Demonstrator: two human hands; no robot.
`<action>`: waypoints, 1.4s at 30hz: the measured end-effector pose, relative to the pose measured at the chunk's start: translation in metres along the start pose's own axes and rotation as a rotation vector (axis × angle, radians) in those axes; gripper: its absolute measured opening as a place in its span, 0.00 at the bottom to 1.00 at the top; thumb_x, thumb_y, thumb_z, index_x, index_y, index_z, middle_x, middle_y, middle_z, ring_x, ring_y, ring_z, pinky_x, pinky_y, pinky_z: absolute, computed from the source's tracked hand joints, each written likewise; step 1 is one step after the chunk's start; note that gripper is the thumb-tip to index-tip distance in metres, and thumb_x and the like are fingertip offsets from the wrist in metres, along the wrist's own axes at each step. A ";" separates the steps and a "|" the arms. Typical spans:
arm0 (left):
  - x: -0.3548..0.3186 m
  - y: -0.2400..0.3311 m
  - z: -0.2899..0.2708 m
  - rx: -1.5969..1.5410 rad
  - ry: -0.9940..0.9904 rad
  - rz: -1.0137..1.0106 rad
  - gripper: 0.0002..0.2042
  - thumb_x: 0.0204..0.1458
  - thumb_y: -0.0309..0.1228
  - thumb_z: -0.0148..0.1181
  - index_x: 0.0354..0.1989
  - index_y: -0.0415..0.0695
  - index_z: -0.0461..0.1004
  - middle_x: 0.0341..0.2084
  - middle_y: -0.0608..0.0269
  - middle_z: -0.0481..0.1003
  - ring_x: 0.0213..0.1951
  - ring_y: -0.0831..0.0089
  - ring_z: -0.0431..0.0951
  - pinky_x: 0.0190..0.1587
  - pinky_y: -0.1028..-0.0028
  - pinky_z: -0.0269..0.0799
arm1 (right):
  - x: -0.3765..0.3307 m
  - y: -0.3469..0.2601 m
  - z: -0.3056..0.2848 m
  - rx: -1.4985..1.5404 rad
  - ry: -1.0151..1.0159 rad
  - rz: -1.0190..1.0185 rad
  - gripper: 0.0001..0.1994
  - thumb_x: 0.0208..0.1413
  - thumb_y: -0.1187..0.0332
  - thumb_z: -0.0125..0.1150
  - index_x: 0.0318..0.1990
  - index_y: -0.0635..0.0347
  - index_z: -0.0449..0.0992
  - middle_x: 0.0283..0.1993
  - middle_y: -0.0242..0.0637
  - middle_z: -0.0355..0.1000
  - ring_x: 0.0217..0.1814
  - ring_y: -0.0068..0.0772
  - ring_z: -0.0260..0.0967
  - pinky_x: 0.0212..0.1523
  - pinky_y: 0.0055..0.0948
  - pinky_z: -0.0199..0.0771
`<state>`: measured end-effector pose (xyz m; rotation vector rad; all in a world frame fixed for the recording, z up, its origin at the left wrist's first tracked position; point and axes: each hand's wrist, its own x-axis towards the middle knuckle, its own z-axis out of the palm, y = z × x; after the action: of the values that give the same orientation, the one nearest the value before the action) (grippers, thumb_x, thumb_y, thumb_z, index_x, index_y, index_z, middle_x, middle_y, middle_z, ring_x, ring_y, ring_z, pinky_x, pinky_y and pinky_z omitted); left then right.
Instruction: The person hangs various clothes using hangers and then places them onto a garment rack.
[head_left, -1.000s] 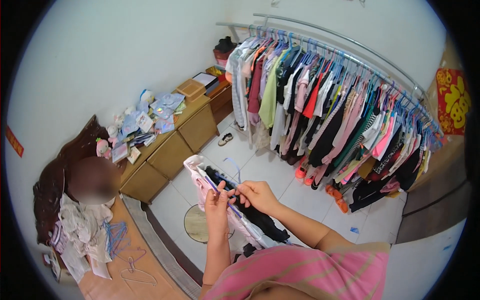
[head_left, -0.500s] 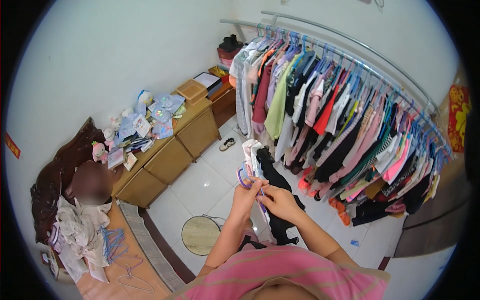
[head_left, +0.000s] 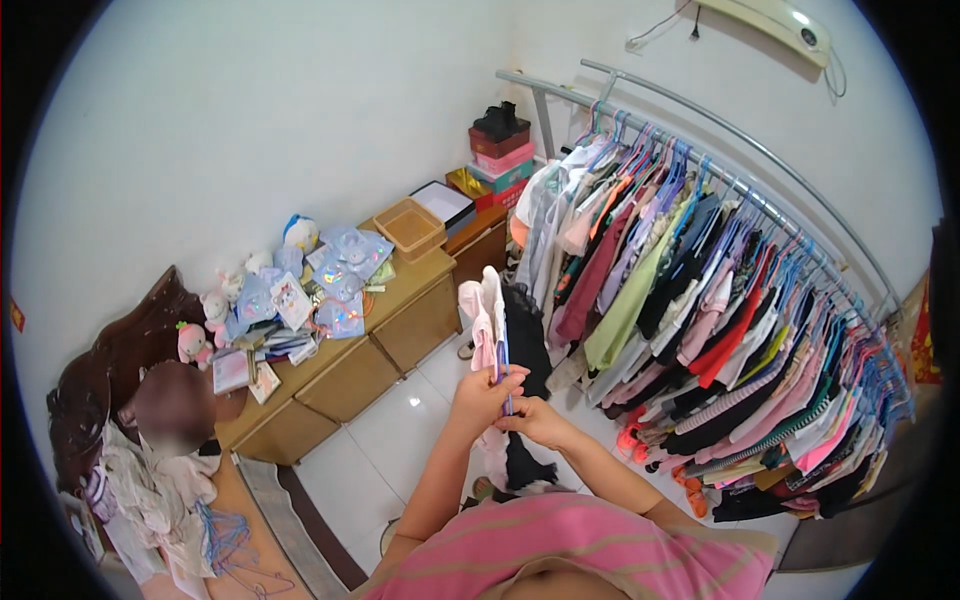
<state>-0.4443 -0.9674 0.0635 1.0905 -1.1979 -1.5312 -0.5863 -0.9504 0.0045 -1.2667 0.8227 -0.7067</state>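
In front of my body, my left hand [head_left: 485,396] is closed around a blue-purple plastic clothes hanger [head_left: 505,362]. My right hand [head_left: 537,422] pinches the hanger just below, its fingertips close to the left hand. Pale pink and white garments [head_left: 480,325] stick up beyond my left hand and also hang below it. Black clothing [head_left: 529,335] with a ruffled edge hangs along the right side of them. The hanger's hook and my inner fingers are mostly hidden.
A metal rack [head_left: 740,190] packed with hung clothes runs along the right. Left stands a wooden cabinet [head_left: 335,385] with plush toys, bags and a tan basket [head_left: 408,228]. Loose hangers [head_left: 228,545] and crumpled clothes [head_left: 150,480] lie on the bed. Orange shoes [head_left: 690,490] sit under the rack.
My view has tilted up and turned left. My hands are still together at the hanger, whose curved purple hook showed earlier and is now hidden. The pale garments now stand higher above my hands.
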 end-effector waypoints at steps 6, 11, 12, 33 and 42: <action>0.061 0.019 -0.050 0.202 -0.004 0.006 0.10 0.50 0.35 0.59 0.35 0.42 0.79 0.20 0.69 0.74 0.24 0.85 0.70 0.27 0.81 0.67 | 0.089 -0.009 0.000 0.100 -0.165 -0.070 0.13 0.55 0.69 0.56 0.48 0.61 0.71 0.44 0.32 0.70 0.46 0.22 0.65 0.44 0.23 0.66; 0.107 0.060 -0.065 0.693 0.174 0.155 0.36 0.46 0.40 0.60 0.63 0.45 0.49 0.38 0.39 0.72 0.41 0.44 0.72 0.44 0.61 0.67 | 0.186 -0.037 -0.015 0.129 0.002 -0.100 0.15 0.57 0.68 0.49 0.51 0.60 0.67 0.45 0.31 0.67 0.45 0.23 0.63 0.41 0.23 0.66; 0.119 0.061 -0.072 0.717 0.234 0.154 0.35 0.45 0.40 0.61 0.62 0.44 0.53 0.42 0.41 0.71 0.44 0.47 0.71 0.45 0.63 0.66 | 0.210 -0.030 -0.030 0.000 -0.035 -0.060 0.13 0.57 0.69 0.49 0.48 0.61 0.70 0.43 0.30 0.68 0.44 0.22 0.63 0.42 0.22 0.65; 0.453 0.117 -0.039 0.981 0.336 0.673 0.16 0.46 0.28 0.59 0.45 0.44 0.67 0.34 0.52 0.73 0.34 0.53 0.74 0.32 0.64 0.70 | 0.419 -0.220 -0.358 0.216 0.793 -0.496 0.12 0.58 0.58 0.51 0.38 0.56 0.75 0.29 0.22 0.68 0.30 0.14 0.61 0.28 0.17 0.56; 0.495 0.078 -0.026 0.825 0.165 0.522 0.24 0.45 0.26 0.59 0.53 0.48 0.63 0.41 0.51 0.70 0.38 0.52 0.73 0.39 0.63 0.69 | 0.445 -0.184 -0.394 0.395 1.047 -0.535 0.19 0.56 0.66 0.52 0.53 0.69 0.65 0.38 0.34 0.68 0.38 0.25 0.60 0.44 0.25 0.59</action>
<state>-0.5220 -1.4626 0.0789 1.2331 -1.8756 -0.5214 -0.6823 -1.5603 0.0845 -0.6876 1.0857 -1.9473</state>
